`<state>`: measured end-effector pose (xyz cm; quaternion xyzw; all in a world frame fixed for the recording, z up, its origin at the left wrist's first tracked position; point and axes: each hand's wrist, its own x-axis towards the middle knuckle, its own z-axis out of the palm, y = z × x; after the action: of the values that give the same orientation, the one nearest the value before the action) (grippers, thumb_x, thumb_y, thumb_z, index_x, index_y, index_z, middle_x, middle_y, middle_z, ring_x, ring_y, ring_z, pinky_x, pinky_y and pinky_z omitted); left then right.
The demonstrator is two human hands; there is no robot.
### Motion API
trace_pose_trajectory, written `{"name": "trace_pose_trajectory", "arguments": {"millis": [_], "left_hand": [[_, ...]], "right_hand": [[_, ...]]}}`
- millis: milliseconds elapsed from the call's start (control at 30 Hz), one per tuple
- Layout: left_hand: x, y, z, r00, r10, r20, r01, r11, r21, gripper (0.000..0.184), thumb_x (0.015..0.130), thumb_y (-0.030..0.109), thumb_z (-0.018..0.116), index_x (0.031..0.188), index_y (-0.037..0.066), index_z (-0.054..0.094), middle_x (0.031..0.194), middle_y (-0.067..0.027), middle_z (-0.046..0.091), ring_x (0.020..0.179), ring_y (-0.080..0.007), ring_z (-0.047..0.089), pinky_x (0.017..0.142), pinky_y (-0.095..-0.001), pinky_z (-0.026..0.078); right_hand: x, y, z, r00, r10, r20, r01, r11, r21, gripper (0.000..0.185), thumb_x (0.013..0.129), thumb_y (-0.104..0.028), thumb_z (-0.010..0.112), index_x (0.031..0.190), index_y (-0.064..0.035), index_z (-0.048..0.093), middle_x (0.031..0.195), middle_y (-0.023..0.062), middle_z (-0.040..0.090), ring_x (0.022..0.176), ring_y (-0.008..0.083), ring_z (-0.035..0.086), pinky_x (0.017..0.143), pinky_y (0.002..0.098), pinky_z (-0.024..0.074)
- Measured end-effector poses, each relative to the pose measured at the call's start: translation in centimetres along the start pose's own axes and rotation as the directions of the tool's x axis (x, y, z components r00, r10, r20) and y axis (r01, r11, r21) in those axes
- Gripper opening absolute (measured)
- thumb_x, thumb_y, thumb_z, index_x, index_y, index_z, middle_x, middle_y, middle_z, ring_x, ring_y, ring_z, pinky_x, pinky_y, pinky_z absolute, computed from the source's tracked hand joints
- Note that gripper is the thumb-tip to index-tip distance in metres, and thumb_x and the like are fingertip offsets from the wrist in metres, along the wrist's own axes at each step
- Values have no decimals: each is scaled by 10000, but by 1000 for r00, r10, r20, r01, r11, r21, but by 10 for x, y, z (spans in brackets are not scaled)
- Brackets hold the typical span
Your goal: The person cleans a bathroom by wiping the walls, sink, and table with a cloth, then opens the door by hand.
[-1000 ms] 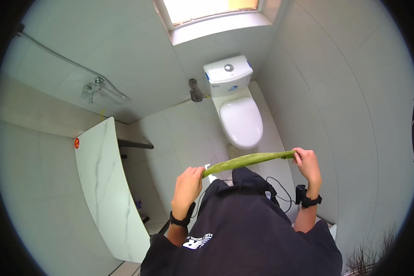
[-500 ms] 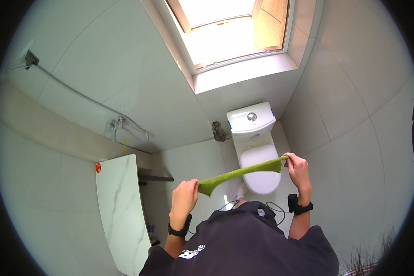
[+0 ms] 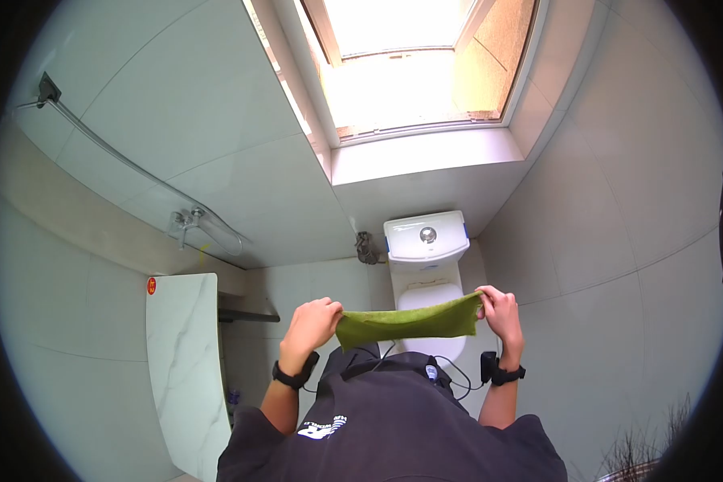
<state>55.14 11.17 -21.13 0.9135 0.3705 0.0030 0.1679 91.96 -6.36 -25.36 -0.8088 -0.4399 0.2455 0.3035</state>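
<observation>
A green cloth [image 3: 410, 323] is stretched between my two hands, in front of my body and over the toilet's seat area. My left hand [image 3: 312, 323] pinches its left top corner, fingers closed. At the other end, my right hand [image 3: 501, 312] grips the right top corner. The cloth hangs down a little below the line between the hands, with its lower edge loose. Black straps with small devices sit on both wrists.
Beyond the cloth stands a white toilet [image 3: 427, 241], with a window [image 3: 410, 80] above it. A marble-patterned board [image 3: 186, 361] is at the left. A shower tap [image 3: 189, 221] with a hose is on the left wall, and a grey brush-like object [image 3: 367, 249] is beside the toilet.
The cloth, narrow and twisted before, now hangs more spread out between my hands. The view has tilted up, showing more of the window. Both hands still hold the cloth.
</observation>
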Motion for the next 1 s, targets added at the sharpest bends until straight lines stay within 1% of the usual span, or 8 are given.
{"name": "trace_pose_trajectory", "arguments": {"millis": [100,167,267,367,700,767,900,1000], "left_hand": [[46,-6,-17,993,111,40,-111,994,-6,127,907,190,637,856,79,671,861,-118,633,845,-331,663,717,-448,548],[78,-4,-30,985,129,-113,-122,990,69,126,890,180,651,826,73,669,856,-116,625,812,-338,658,703,-449,544],[114,-2,-53,927,68,-369,-64,998,24,114,889,176,664,849,74,694,842,-115,619,787,-345,657,685,-447,541],[138,-19,-52,935,-62,-348,41,997,-67,105,889,174,675,903,82,723,836,-113,606,772,-348,654,679,-448,539],[215,-97,-15,912,-394,113,408,852,-327,212,1001,259,561,1061,125,715,643,-82,698,702,-330,718,680,-459,567],[233,-107,7,928,-363,82,367,857,-363,217,1017,247,529,1119,110,664,604,-60,687,670,-316,719,671,-447,570],[274,-111,29,924,-358,136,348,636,-689,136,1007,142,525,1076,60,608,669,-88,709,674,-315,725,646,-425,572],[303,-113,38,946,-317,67,266,641,-720,119,1006,71,515,1068,-5,582,769,-121,735,677,-243,732,630,-370,573]], "right_hand": [[43,-17,-17,998,-48,39,54,981,-188,184,985,-231,588,1021,-133,739,621,88,684,633,275,713,660,393,565],[68,-30,-22,990,-126,-56,111,971,-213,184,991,-228,585,1036,-133,737,611,84,679,619,259,715,633,386,561],[87,-67,-32,980,-69,-189,67,998,-15,197,1013,-209,565,1078,-111,724,591,79,666,567,214,698,579,349,536],[109,-65,-24,976,-72,-206,67,997,-28,198,1013,-199,565,1081,-102,723,587,77,664,551,218,687,568,350,527],[192,-42,35,972,200,-125,-189,977,94,215,1000,-137,566,1146,-85,715,587,73,671,530,172,671,560,336,526],[214,-44,51,944,277,-182,-222,937,271,222,1005,-95,556,1165,-56,705,593,79,672,508,156,659,526,314,520],[265,-47,83,887,394,-242,-215,815,537,243,1075,-142,485,1217,-17,639,771,121,707,551,157,661,509,282,528],[301,-55,100,869,399,-293,-219,841,494,226,1077,-130,473,1195,-10,623,837,119,729,642,159,696,586,266,534]]}}
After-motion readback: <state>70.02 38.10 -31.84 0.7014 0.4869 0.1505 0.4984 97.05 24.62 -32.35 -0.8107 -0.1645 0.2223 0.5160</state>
